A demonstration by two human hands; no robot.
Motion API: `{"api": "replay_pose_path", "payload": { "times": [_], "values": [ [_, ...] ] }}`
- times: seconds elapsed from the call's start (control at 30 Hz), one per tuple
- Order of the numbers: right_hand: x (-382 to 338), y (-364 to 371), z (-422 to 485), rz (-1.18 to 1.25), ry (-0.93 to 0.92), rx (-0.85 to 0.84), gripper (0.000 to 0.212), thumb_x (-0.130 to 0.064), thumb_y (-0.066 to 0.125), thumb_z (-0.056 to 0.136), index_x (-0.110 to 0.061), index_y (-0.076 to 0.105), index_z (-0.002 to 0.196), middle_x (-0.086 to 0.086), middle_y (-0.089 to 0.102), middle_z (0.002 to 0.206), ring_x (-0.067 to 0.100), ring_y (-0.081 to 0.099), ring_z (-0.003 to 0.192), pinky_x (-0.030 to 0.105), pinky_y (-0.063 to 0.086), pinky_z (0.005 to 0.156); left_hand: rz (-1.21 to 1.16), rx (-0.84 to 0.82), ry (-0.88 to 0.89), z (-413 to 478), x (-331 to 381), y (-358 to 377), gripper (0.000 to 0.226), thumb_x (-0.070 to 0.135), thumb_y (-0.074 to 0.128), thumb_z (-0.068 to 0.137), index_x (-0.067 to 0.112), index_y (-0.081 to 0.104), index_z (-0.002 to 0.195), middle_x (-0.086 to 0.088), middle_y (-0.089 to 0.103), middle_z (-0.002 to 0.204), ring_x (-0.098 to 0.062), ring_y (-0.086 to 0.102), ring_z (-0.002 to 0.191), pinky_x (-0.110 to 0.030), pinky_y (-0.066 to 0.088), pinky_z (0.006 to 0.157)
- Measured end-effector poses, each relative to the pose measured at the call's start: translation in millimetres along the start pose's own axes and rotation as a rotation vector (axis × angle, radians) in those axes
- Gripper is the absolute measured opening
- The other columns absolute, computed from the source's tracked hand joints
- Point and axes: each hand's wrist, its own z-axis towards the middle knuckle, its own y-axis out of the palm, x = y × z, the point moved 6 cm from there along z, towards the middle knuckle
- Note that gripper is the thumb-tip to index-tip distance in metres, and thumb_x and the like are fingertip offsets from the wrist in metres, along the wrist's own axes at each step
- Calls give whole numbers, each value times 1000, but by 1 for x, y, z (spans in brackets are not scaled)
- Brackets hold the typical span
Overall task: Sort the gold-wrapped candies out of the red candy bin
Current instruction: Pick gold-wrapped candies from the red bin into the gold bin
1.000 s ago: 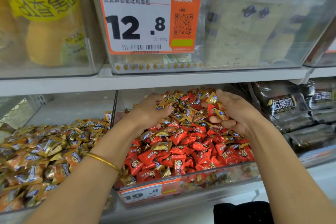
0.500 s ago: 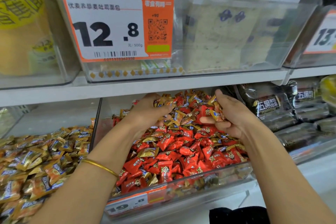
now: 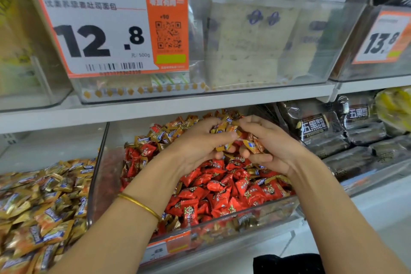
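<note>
Clear plastic centre bin (image 3: 99,176) held red-wrapped candies (image 3: 222,193) w/ gold-wrapped candies (image 3: 164,133) mixed in at rear; separate gold candy pile (image 3: 44,202) lay left of its wall. L hand (image 3: 198,144) & R hand (image 3: 275,149) each clutched gold-wrapped candies above the bin. Vs. 0.5 s earlier: hands, then apart, had met.

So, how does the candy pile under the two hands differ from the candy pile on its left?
The middle pile is mostly red, with gold candies mixed in, mainly at the back; the left pile looks all gold. The left hand and right hand both grip gold candies above the middle pile; nothing touches the left pile. Both piles are small wrapped candies on the same shelf level.
</note>
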Motion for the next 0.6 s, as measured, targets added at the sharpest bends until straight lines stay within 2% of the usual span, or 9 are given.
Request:
{"api": "replay_pose_path", "payload": {
  "times": [0.13, 0.2, 0.3, 0.37, 0.43, 0.5, 0.53, 0.57, 0.6],
  "values": [
    [-8, -20, -3, -3, -68, 117, 2, -10, 55, 92, -9, 56, 94, 14, 63, 89, 13, 51, 39, 10, 21, 27, 2, 114, 27, 4, 3, -11, 11, 11, 63, 87, 15, 56, 95, -3, 63, 87, -7, 63, 61, -19, 44, 49],
    [-14, -19, -5, 6, -134, 109, 7, -13, 62, 84, -9, 60, 89, 9, 57, 77, 10, 48, 39, 10, 21, 28, 95, 124, 43, 5, 5, -14, 19, 14, 62, 88, 14, 54, 106, -3, 64, 87, -8, 63, 64, -21, 45, 51],
    [-18, -5, -7, -25, -168, 56, 25, -35, 65, 76, -11, 63, 72, 4, 48, 60, 10, 42, 36, 11, 19, 28, 150, 225, 30, 6, 9, -31, 9, 23, 63, 87, 15, 62, 92, -2, 69, 86, -9, 62, 66, -25, 52, 70],
    [-17, 4, -6, -238, -172, 73, 34, -42, 61, 84, -16, 67, 63, 5, 52, 57, 13, 41, 37, 14, 20, 29, 152, 356, -46, 4, 8, -51, 13, 29, 66, 85, 17, 65, 87, 0, 69, 79, -5, 58, 55, -19, 51, 78],
    [-13, 16, -2, -530, -209, 70, 23, -34, 61, 89, -23, 75, 74, -4, 62, 66, 9, 48, 42, 14, 29, 31, 218, 414, -89, 1, 5, -64, 19, 29, 66, 86, 13, 66, 96, 1, 66, 74, -3, 54, 50, -15, 50, 62],
    [-11, 29, 8, -777, -285, 48, 15, -17, 61, 91, -20, 74, 96, -12, 65, 88, -4, 60, 64, 2, 40, 49, 337, 381, -61, 0, 3, -66, 23, 21, 62, 89, 12, 61, 111, 1, 63, 84, -7, 55, 56, -15, 46, 46],
    [-9, 33, 13, -896, -306, 37, 18, -12, 59, 91, -17, 73, 102, -9, 64, 96, -1, 62, 78, 0, 41, 60, 419, 358, -38, -1, 3, -65, 28, 18, 60, 90, 17, 57, 118, 1, 62, 96, -8, 56, 59, -14, 45, 44],
    [-7, 36, 18, -1018, -310, 20, 20, -11, 59, 91, -16, 72, 105, -6, 65, 103, 5, 61, 90, 2, 43, 71, 502, 334, -17, -2, 2, -65, 34, 16, 59, 91, 23, 54, 124, 1, 60, 110, -9, 56, 62, -13, 45, 43],
    [-5, 39, 22, -1133, -299, 1, 21, -11, 58, 92, -17, 71, 107, -4, 65, 110, 10, 61, 96, 11, 46, 81, 578, 310, 1, -2, 1, -66, 39, 16, 57, 92, 27, 51, 129, 1, 55, 123, -11, 57, 66, -14, 46, 46]
  ]
}}
